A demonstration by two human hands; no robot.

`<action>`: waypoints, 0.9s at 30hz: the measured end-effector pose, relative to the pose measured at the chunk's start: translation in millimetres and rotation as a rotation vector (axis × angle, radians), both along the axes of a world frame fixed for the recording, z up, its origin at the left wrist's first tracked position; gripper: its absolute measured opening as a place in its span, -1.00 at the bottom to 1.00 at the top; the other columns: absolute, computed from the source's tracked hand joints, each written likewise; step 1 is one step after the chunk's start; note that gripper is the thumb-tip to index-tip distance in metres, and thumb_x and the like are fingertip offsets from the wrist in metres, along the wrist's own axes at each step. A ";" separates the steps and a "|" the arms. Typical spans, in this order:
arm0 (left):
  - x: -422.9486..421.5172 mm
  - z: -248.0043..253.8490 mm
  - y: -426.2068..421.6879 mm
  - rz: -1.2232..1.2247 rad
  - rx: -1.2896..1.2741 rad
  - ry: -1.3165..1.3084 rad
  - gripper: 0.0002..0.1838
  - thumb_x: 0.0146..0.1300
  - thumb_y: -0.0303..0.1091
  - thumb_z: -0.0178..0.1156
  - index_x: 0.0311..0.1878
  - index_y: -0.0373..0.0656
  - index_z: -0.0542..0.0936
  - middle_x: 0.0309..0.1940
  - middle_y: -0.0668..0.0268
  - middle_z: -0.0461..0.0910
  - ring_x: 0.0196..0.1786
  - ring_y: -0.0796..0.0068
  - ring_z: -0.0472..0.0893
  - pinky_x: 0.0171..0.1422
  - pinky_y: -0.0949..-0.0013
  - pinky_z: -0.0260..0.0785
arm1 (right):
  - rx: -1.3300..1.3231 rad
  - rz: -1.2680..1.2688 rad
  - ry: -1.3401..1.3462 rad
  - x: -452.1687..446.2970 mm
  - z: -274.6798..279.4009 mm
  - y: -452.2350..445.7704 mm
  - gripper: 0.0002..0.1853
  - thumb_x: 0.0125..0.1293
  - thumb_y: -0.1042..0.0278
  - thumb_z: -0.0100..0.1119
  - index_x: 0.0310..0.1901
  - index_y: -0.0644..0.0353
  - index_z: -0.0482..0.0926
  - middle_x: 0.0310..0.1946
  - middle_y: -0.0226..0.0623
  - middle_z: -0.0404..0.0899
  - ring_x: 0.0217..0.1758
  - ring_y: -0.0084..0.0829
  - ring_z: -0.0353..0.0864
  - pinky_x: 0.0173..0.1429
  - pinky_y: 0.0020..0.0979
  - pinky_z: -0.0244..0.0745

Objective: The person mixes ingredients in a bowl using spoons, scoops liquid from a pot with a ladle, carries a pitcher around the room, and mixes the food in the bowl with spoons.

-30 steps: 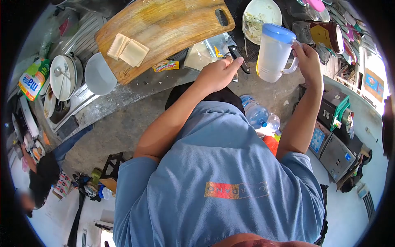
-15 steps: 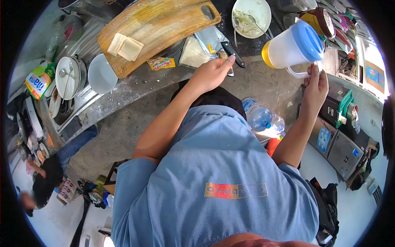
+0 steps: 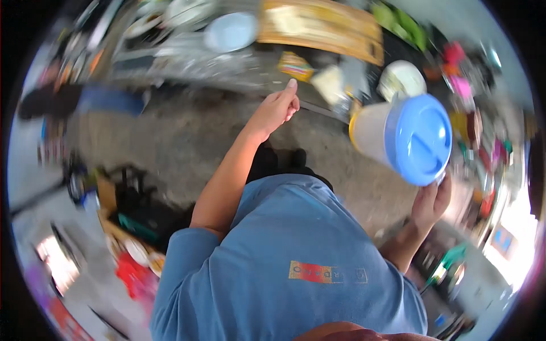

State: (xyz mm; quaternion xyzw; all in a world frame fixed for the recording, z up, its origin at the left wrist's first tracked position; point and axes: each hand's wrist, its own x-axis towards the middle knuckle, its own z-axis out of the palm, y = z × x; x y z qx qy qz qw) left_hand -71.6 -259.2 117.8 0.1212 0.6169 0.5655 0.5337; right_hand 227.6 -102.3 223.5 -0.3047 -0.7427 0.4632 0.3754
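My right hand is closed at the handle side of a translucent plastic pitcher with a blue lid. The pitcher is held up in the air, tilted, and a yellow band shows at its bottom end. The lid hides most of the handle. My left hand is raised in front of the counter edge, thumb stretched out and fingers curled, with nothing visible in it. Nearest to it on the counter is a small yellow packet. A pale flat pack lies beyond, to the right.
On the counter are a wooden cutting board with pale slices, a white bowl, a plate with food and green leaves. Another person's jeans-clad leg is at left. Boxes and bags stand behind me.
The view has swung, and the counter now lies further up and to the right. My left hand has come away from beside the knife. The pitcher's lid now turns more toward the camera.
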 end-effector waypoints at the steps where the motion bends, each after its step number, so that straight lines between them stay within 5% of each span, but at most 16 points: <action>1: -13.2 5.9 -26.7 0.113 -0.010 0.027 -0.42 0.43 0.21 -0.19 -0.50 -0.08 0.41 -0.66 0.53 0.24 -0.55 0.67 0.24 -0.45 0.54 0.08 | -0.080 0.114 0.015 -23.6 1.0 -9.9 -0.80 0.37 0.44 -0.01 -0.06 0.37 0.45 -0.31 -0.48 0.47 -0.31 -0.72 0.36 -0.23 -0.67 0.26; 7: -88.2 15.4 -244.2 0.806 0.017 0.149 -0.43 0.44 0.20 -0.21 -0.55 -0.05 0.32 -0.66 0.52 0.16 -0.55 0.61 0.22 -0.42 0.49 0.06 | -0.368 0.759 -0.189 -206.8 -21.2 -114.7 -0.79 0.33 0.50 -0.03 -0.05 0.35 0.45 -0.34 -0.48 0.46 -0.33 -0.70 0.35 -0.21 -0.63 0.27; 15: -122.4 8.4 -561.2 1.526 -0.172 0.205 -0.42 0.39 0.27 -0.18 -0.60 0.02 0.27 -0.67 0.52 0.22 -0.56 0.64 0.23 -0.44 0.51 0.05 | -0.358 1.467 -0.219 -459.6 -48.0 -366.7 -0.85 0.39 0.45 0.02 -0.07 0.29 0.45 -0.29 -0.46 0.47 -0.23 -0.67 0.40 -0.13 -0.58 0.34; 22: -190.3 -11.4 -720.0 1.758 -0.234 0.083 -0.43 0.41 0.27 -0.22 -0.58 0.04 0.26 -0.61 0.52 0.26 -0.50 0.61 0.27 -0.37 0.52 0.07 | -0.593 1.767 -0.280 -632.0 -54.4 -593.3 -0.75 0.46 0.20 -0.04 -0.13 0.24 0.45 -0.34 -0.48 0.43 -0.37 -0.69 0.28 -0.24 -0.61 0.22; 27: -294.3 -34.4 -828.1 1.942 -0.234 0.076 -0.44 0.45 0.18 -0.24 -0.58 0.02 0.31 -0.60 0.50 0.31 -0.51 0.64 0.31 -0.39 0.53 0.10 | -0.545 1.936 -0.330 -769.1 -74.3 -742.5 -0.76 0.47 0.21 -0.05 -0.19 0.22 0.46 -0.38 -0.50 0.42 -0.38 -0.71 0.28 -0.26 -0.64 0.23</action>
